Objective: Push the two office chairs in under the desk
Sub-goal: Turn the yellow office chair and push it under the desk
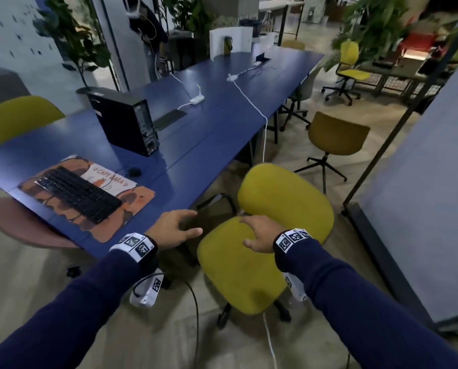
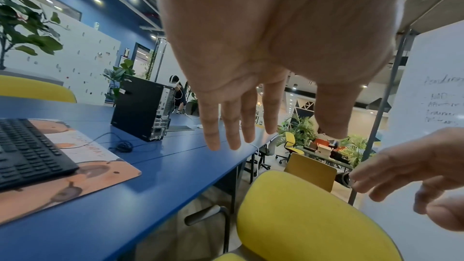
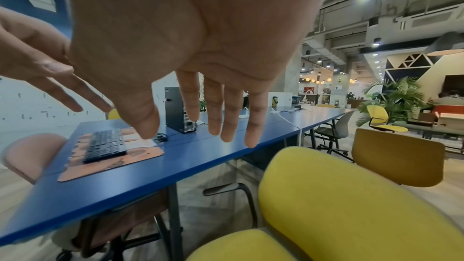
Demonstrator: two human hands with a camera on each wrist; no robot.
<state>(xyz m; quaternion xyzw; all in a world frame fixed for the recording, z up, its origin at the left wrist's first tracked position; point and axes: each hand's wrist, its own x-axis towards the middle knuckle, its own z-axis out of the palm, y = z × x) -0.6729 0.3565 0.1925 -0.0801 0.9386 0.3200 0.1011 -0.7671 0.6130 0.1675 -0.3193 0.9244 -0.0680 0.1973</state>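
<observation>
A yellow office chair [image 1: 238,265] stands just off the corner of the blue desk [image 1: 209,115], turned sideways, with its black armrest [image 1: 214,201] toward the desk edge. My right hand [image 1: 249,231] hovers open over the chair's nearer cushion, fingers spread, holding nothing. My left hand [image 1: 188,222] is open too, above the desk corner and the armrest. In the wrist views both hands [image 2: 276,136] [image 3: 188,134] show straight, spread fingers over the chair [image 3: 351,205]. A mustard chair [image 1: 337,134] stands farther right, out from the desk. A pink chair [image 1: 23,222] sits partly under the desk at left.
On the desk are a black PC tower [image 1: 126,121], a keyboard [image 1: 79,194] on an orange mat and white cables. A whiteboard partition [image 1: 422,209] closes the right side. Cables trail on the floor near the chair base [image 1: 196,302]. More chairs and plants stand beyond.
</observation>
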